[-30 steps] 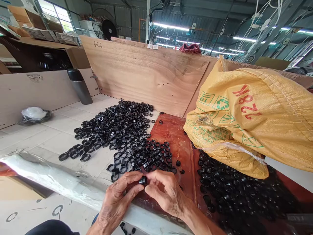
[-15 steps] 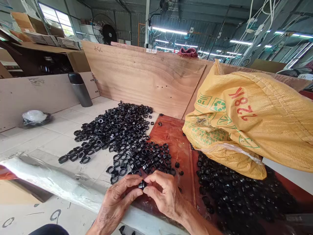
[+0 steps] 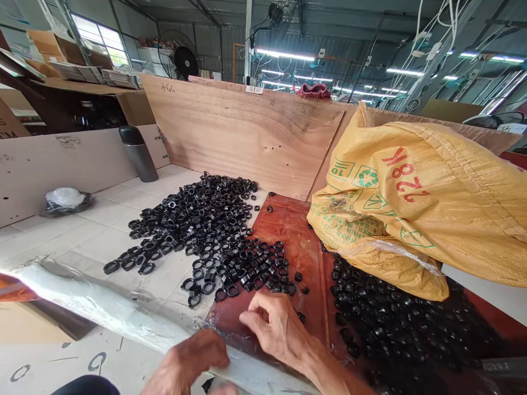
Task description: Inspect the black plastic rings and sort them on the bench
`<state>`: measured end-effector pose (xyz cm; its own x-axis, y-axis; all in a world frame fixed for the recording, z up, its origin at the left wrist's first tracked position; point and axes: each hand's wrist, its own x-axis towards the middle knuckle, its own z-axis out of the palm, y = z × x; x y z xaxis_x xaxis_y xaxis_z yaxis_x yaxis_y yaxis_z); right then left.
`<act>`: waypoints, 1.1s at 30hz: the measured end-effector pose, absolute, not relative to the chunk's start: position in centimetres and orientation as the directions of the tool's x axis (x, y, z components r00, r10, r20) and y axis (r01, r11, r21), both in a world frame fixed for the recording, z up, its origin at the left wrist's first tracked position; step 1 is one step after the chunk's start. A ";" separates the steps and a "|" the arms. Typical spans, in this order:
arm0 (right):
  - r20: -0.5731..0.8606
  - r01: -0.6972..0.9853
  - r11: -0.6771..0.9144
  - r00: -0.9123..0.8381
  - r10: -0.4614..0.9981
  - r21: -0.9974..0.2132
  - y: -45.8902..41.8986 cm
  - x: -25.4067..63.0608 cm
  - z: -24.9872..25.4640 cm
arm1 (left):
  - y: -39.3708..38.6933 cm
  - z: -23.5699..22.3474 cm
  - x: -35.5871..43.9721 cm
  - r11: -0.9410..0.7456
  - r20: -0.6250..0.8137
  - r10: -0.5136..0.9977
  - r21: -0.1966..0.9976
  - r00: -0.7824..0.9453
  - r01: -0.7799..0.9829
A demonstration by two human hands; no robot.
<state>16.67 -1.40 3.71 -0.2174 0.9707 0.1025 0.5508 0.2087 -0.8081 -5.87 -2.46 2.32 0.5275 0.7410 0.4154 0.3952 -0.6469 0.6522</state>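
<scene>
My left hand (image 3: pixel 193 356) is low at the padded front edge, smeared by motion, with its fingertips blurred; whether it holds anything cannot be seen. My right hand (image 3: pixel 282 332) hovers over the near end of the red board (image 3: pixel 284 219), thumb pressed toward curled fingers. Whatever may be inside that grip is hidden. Just beyond the hands lies a spread of small black plastic rings (image 3: pixel 247 266), which runs back into a larger heap of black rings (image 3: pixel 206 203) on the pale surface. Another pile of small black parts (image 3: pixel 403 323) lies to the right of my right hand.
A yellow woven sack (image 3: pixel 411 203) rests over the right-hand pile. Plywood panels (image 3: pixel 239 131) wall the back. A dark flask (image 3: pixel 139 154) and a plastic-wrapped bundle (image 3: pixel 66 198) are at the left. Clear-film padding (image 3: pixel 102 307) runs along the front edge.
My hands, which were together around a small black part, have come apart. The left one moved down toward the front edge; the right stayed nearly in place. The black part no longer shows.
</scene>
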 end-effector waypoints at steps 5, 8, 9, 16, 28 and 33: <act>0.224 0.671 0.312 -0.217 0.950 -0.672 -0.4 17.3 2.0 | 1.2 0.6 -5.2 -0.393 0.364 0.907 0.549 0.212 0.738; 0.260 0.701 0.317 -0.190 0.947 -0.639 -0.3 17.4 2.0 | 2.4 -0.6 -4.6 -0.396 0.331 0.906 0.453 0.262 0.798; 0.264 0.725 0.286 -0.148 0.953 -0.626 -0.2 17.6 2.4 | 2.5 -0.7 -4.4 -0.398 0.310 0.908 0.435 0.281 0.808; -0.232 0.855 0.048 -0.194 0.953 -0.517 0.3 23.3 8.4 | 2.0 -0.1 -4.2 -0.552 0.336 0.833 0.452 0.439 0.701; -0.282 0.897 0.174 -0.304 0.910 -0.406 0.1 22.6 7.3 | 2.0 0.5 -4.1 -0.597 0.291 0.790 0.568 0.540 0.567; -0.122 0.756 0.137 -0.275 0.954 -0.640 0.5 21.5 6.0 | 1.6 1.0 -3.2 -0.403 0.197 0.904 0.692 0.380 0.599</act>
<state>21.45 0.52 5.98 -0.2754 0.9536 -0.1215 0.7562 0.1369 -0.6399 -3.15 1.63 1.01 0.3796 0.9038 0.1974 0.5993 -0.4028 0.6918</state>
